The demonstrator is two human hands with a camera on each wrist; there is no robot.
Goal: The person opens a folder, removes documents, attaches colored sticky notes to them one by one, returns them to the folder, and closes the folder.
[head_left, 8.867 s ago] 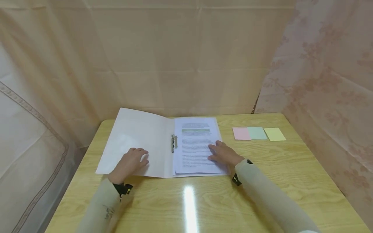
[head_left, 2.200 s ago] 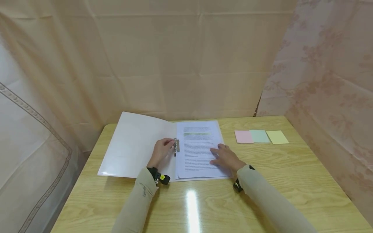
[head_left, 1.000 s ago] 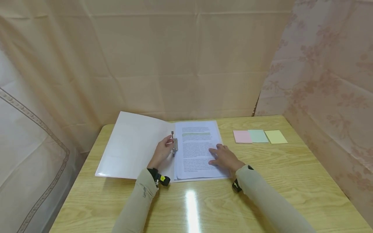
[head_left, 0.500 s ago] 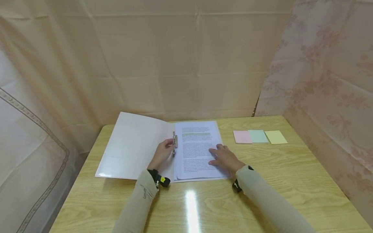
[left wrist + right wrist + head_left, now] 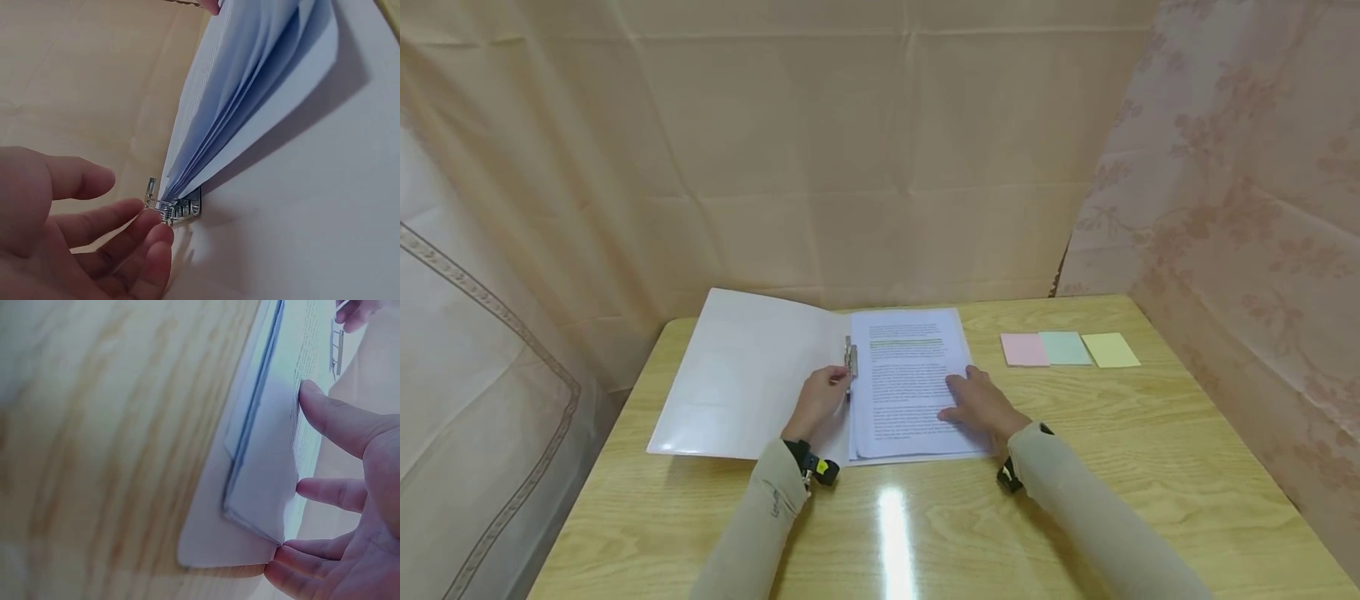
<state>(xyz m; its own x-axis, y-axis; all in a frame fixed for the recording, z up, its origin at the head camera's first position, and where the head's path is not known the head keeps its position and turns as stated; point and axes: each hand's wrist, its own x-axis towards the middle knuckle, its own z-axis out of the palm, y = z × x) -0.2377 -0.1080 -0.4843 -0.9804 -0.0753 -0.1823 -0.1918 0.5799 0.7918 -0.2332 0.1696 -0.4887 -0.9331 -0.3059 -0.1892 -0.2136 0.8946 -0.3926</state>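
Note:
A white folder [image 5: 737,375] lies spread on the table, with a stack of printed paper [image 5: 906,417] on its right side. A metal lever clip [image 5: 852,357] at the spine has the stack's left edge at it. My left hand [image 5: 818,402] is at the near end of this clip. In the left wrist view, bent fingertips touch the clip's wire spring [image 5: 167,212], while the thumb stands apart from them. My right hand [image 5: 983,404] rests on the stack's right edge, thumb on the printed page [image 5: 306,431] and other fingers along the edge.
Pink [image 5: 1025,350], green [image 5: 1065,348] and yellow [image 5: 1110,350] sticky note pads lie in a row at the back right of the wooden table [image 5: 1112,450]. A beige curtain [image 5: 850,167] hangs behind the table's back edge.
The left hand has gone from the folder's left cover to the clip, then slid a little towards me along it. The clip's lever, raised a second ago, is lower. The right hand has barely shifted.

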